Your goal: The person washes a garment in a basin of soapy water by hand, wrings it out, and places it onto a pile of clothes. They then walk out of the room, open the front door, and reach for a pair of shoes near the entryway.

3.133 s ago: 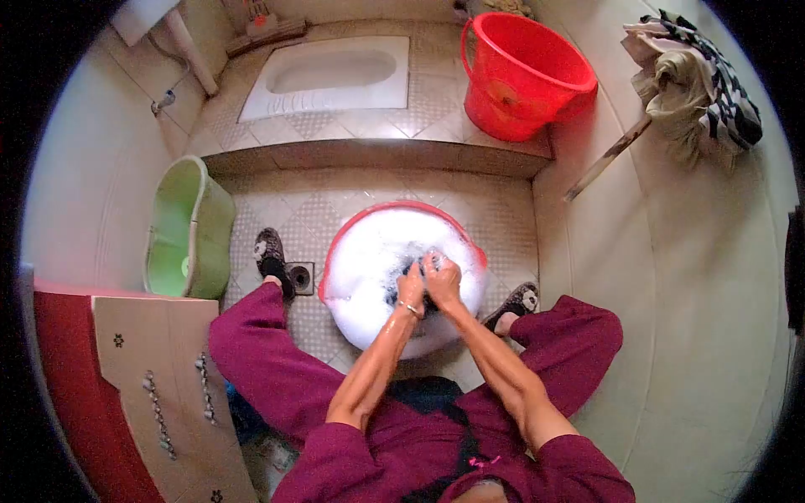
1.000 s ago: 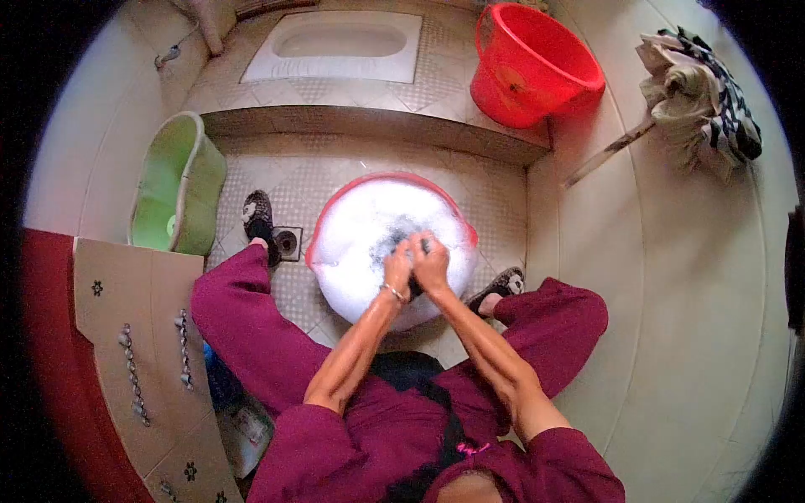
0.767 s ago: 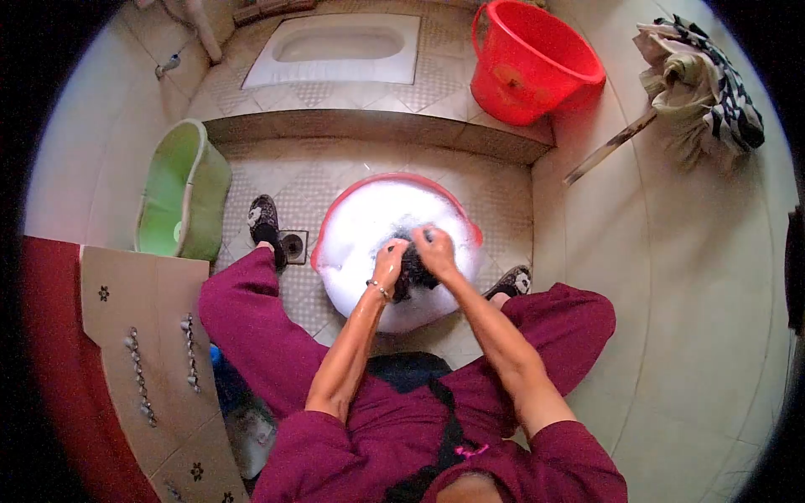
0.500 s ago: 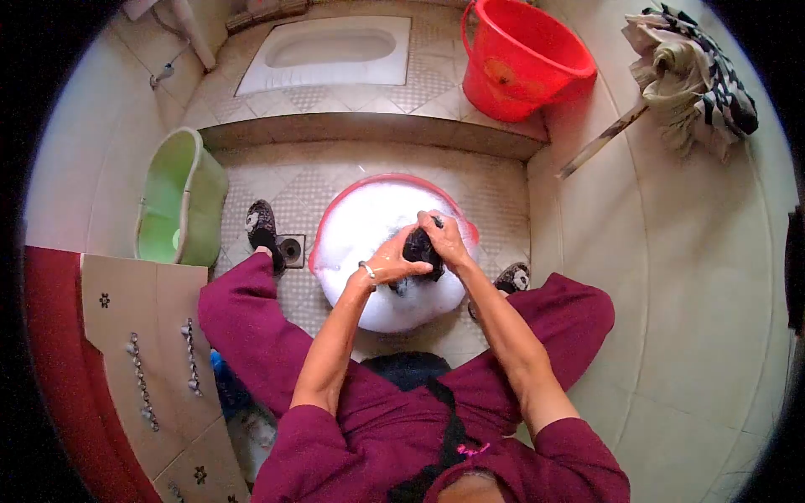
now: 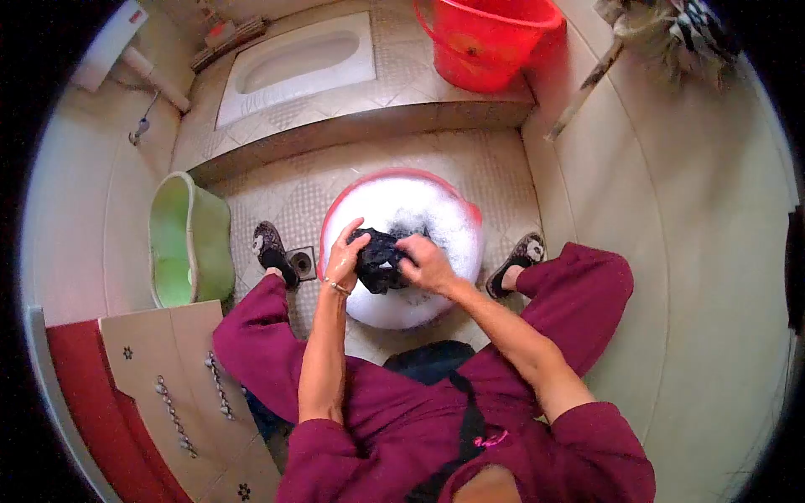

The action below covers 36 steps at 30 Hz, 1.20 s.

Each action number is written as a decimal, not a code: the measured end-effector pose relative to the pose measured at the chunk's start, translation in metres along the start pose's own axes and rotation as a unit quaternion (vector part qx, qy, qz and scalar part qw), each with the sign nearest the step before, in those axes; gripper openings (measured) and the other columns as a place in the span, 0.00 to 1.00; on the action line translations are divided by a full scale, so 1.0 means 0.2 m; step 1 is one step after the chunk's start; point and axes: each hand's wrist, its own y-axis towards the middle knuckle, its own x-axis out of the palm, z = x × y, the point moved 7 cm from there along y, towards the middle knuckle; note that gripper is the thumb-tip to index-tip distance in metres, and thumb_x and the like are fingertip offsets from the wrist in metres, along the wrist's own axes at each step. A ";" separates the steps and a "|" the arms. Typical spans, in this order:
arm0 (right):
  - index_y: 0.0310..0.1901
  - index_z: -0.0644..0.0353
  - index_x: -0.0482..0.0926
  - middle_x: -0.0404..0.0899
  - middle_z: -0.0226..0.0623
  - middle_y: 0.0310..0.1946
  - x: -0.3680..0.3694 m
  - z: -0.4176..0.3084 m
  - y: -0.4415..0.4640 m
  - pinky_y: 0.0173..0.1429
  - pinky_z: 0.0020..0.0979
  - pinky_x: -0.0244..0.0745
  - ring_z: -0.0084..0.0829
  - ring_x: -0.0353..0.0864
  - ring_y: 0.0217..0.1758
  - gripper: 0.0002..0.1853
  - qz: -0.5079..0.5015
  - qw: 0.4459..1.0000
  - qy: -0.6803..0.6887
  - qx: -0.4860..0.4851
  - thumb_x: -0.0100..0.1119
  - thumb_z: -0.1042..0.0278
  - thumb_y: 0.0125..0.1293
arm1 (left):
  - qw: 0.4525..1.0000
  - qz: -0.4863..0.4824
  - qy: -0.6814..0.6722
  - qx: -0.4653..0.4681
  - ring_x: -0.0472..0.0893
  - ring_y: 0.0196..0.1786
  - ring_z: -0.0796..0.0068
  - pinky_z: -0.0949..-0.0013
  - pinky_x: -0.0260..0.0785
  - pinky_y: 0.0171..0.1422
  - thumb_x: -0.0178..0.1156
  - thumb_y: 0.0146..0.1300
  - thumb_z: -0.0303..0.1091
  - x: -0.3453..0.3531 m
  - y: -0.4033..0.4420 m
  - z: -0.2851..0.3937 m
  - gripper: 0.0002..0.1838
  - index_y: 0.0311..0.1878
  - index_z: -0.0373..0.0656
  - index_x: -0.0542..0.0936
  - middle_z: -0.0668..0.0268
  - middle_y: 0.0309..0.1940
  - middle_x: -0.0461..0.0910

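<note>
A bunched, wet black cloth (image 5: 379, 261) is held between my two hands over a red basin (image 5: 342, 199) full of white suds (image 5: 444, 210). My left hand (image 5: 344, 256) grips the cloth's left side, with the thumb on top. At its right side, the curled fingers of my right hand (image 5: 426, 262) pinch the fabric. More dark material (image 5: 409, 228) shows through the foam just behind the cloth. What kind of garment it is, I cannot tell.
A floor drain (image 5: 301, 261) lies beside my left slipper (image 5: 270, 247). Left stands a green bin (image 5: 214, 251) near a cabinet (image 5: 159, 360). A raised step holds a squat toilet (image 5: 293, 67) and a red bucket (image 5: 474, 50). A mop (image 5: 587, 88) leans on the right wall.
Both hands have moved left with the black cloth, which is now more spread out between them. My right hand has turned and lies lower. The view has tilted and shifted.
</note>
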 end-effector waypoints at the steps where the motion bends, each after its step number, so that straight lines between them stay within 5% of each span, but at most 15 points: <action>1: 0.38 0.61 0.73 0.74 0.42 0.32 0.03 -0.11 -0.02 0.42 0.38 0.69 0.42 0.74 0.37 0.13 -0.007 0.997 -0.010 -0.076 0.52 0.71 0.47 | 1.000 -0.004 0.008 -0.005 0.74 0.40 0.72 0.73 0.69 0.45 0.55 0.53 0.24 -0.01 0.00 0.00 0.23 0.54 0.37 0.67 0.60 0.42 0.72; 5: 0.37 0.60 0.74 0.75 0.41 0.32 0.17 -0.04 -0.08 0.47 0.38 0.67 0.42 0.73 0.40 0.13 0.023 0.999 -0.017 0.015 0.51 0.71 0.46 | 1.000 -0.022 -0.007 -0.006 0.74 0.42 0.73 0.73 0.67 0.48 0.57 0.52 0.26 -0.01 -0.06 0.05 0.19 0.50 0.36 0.70 0.61 0.43 0.72; 9: 0.37 0.61 0.73 0.75 0.44 0.32 0.20 0.14 -0.07 0.46 0.40 0.68 0.44 0.73 0.39 0.13 -0.048 0.992 0.044 0.105 0.47 0.68 0.49 | 0.995 -0.012 0.092 -0.021 0.74 0.41 0.72 0.73 0.68 0.46 0.65 0.46 0.28 -0.04 -0.16 0.11 0.25 0.50 0.36 0.69 0.61 0.41 0.73; 13: 0.36 0.63 0.72 0.74 0.47 0.30 -0.02 0.25 0.09 0.44 0.38 0.67 0.44 0.74 0.37 0.11 0.069 0.969 0.145 0.186 0.44 0.71 0.51 | 0.976 -0.009 0.216 -0.003 0.74 0.42 0.73 0.74 0.67 0.46 0.66 0.44 0.29 -0.05 -0.19 0.12 0.28 0.51 0.36 0.69 0.62 0.42 0.73; 21: 0.34 0.65 0.72 0.74 0.44 0.25 -0.46 -0.11 0.42 0.39 0.33 0.68 0.36 0.74 0.31 0.09 0.082 0.979 0.182 0.026 0.45 0.71 0.52 | 0.978 -0.077 0.188 0.037 0.73 0.44 0.73 0.76 0.65 0.49 0.68 0.39 0.30 0.16 -0.26 0.35 0.37 0.57 0.38 0.66 0.63 0.46 0.72; 26: 0.35 0.66 0.72 0.72 0.37 0.26 -0.60 -0.26 0.50 0.39 0.26 0.67 0.24 0.71 0.32 0.07 0.042 0.976 0.212 0.013 0.46 0.75 0.56 | 0.850 -0.121 0.492 0.147 0.74 0.46 0.66 0.70 0.64 0.52 0.68 0.39 0.34 0.33 -0.35 0.57 0.36 0.55 0.36 0.67 0.58 0.45 0.73; 28: 0.35 0.66 0.72 0.72 0.36 0.26 -0.65 -0.31 0.53 0.38 0.26 0.67 0.24 0.70 0.32 0.07 0.046 0.977 0.206 -0.013 0.46 0.75 0.56 | 0.718 -0.067 0.645 0.252 0.74 0.42 0.59 0.67 0.65 0.46 0.65 0.44 0.37 0.41 -0.41 0.66 0.26 0.47 0.35 0.72 0.56 0.38 0.73; 31: 0.35 0.66 0.72 0.71 0.33 0.24 -0.71 -0.41 0.57 0.35 0.25 0.67 0.22 0.69 0.30 0.06 0.052 0.973 0.221 -0.026 0.49 0.75 0.56 | 0.714 -0.036 0.652 0.252 0.72 0.36 0.55 0.63 0.64 0.40 0.61 0.49 0.36 0.39 -0.40 0.71 0.17 0.38 0.33 0.74 0.55 0.31 0.70; 36: 0.34 0.64 0.73 0.69 0.31 0.22 -0.87 -0.62 0.60 0.32 0.24 0.65 0.20 0.67 0.26 0.05 0.074 0.970 0.214 -0.085 0.51 0.75 0.55 | 0.781 -0.015 0.546 0.304 0.69 0.33 0.75 0.75 0.61 0.37 0.52 0.57 0.26 0.42 -0.46 0.92 0.06 0.34 0.32 0.71 0.65 0.30 0.68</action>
